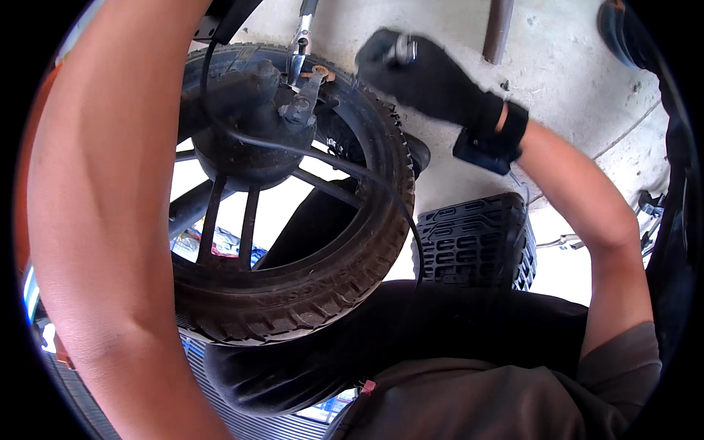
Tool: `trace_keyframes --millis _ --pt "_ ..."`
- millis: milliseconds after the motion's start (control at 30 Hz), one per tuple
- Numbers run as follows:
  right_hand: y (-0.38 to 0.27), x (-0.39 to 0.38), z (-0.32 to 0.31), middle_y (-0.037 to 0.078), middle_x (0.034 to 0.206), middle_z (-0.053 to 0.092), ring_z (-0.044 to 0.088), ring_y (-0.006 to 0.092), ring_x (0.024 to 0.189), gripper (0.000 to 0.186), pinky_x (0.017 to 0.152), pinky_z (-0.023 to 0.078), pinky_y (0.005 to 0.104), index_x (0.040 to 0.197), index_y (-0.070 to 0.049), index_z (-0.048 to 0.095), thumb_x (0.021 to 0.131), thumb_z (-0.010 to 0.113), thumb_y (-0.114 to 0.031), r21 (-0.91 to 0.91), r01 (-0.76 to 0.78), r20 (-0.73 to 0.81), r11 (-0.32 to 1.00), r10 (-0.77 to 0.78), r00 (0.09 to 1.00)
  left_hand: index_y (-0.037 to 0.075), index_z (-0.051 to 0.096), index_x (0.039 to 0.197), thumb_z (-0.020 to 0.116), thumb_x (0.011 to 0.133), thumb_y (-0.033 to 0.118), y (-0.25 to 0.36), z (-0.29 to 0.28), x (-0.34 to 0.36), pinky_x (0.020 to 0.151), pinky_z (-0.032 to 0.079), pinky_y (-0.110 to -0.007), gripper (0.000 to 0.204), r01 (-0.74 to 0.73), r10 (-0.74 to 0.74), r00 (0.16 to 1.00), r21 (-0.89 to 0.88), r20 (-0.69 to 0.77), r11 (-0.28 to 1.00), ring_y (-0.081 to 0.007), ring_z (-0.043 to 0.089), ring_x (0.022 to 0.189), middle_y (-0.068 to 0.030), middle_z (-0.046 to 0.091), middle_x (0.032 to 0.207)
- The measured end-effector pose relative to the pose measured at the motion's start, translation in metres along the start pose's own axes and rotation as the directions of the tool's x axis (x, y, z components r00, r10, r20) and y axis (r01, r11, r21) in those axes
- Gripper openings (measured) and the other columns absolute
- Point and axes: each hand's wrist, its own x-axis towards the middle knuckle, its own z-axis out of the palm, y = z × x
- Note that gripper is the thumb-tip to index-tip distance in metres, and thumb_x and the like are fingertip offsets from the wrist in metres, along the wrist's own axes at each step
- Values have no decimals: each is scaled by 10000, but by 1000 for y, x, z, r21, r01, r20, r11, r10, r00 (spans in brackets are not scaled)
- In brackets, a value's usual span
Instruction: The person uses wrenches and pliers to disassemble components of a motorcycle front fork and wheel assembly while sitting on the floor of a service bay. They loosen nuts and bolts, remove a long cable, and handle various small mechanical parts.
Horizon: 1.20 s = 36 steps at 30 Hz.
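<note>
With the right hand (414,72) curled round a blurred metal piece (404,50) and the left hand beyond view, its grip impossible to tell, the wheel (308,290) at near left could snag the black cable (268,144) crossing it if turned.

From here I see a pale grey, stained concrete floor (568,88) crossed by a thin dark seam (629,130), white glare (561,273), and a grey ribbed surface (271,427) lower left.
</note>
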Motion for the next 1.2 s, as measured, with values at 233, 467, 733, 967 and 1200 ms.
trace_keyframes --millis 233,467,733,967,1200 --pt "12 46 -43 9 707 537 480 75 549 350 488 415 239 887 -48 635 1013 482 -336 24 -106 47 994 105 993 -61 650 943 663 842 99 2 4 2 641 606 -419 189 111 -126 989 -173 -77 979 -305 702 772 -198 679 837" --pt "25 66 -29 14 680 537 488 90 540 378 482 426 249 839 -44 630 1001 484 -353 222 -398 196 890 359 913 -59 652 974 673 841 109 -1 0 8 645 606 -420 216 58 -57 998 -42 8 997 -298 703 762 -196 681 832" --pt "28 77 -23 -9 638 527 460 81 474 344 434 381 235 801 -74 623 969 543 -363 412 -513 276 753 433 858 -51 657 981 673 843 116 6 3 4 656 607 -417 218 71 -72 997 -85 -14 994 -293 702 777 -184 683 849" --pt "23 82 -23 -49 605 508 429 61 450 335 412 324 228 769 -114 610 987 531 -356 442 -643 465 626 453 761 -44 661 988 673 844 122 9 11 1 665 607 -415 220 85 -89 996 -135 -24 987 -289 701 791 -174 685 864" --pt "1 50 -12 9 783 633 581 57 608 306 536 485 212 1096 -68 629 972 595 -345 -39 -277 224 960 279 934 -44 664 986 655 860 141 10 13 -4 660 609 -417 224 105 -117 985 -103 -124 989 -295 703 805 -177 688 888"
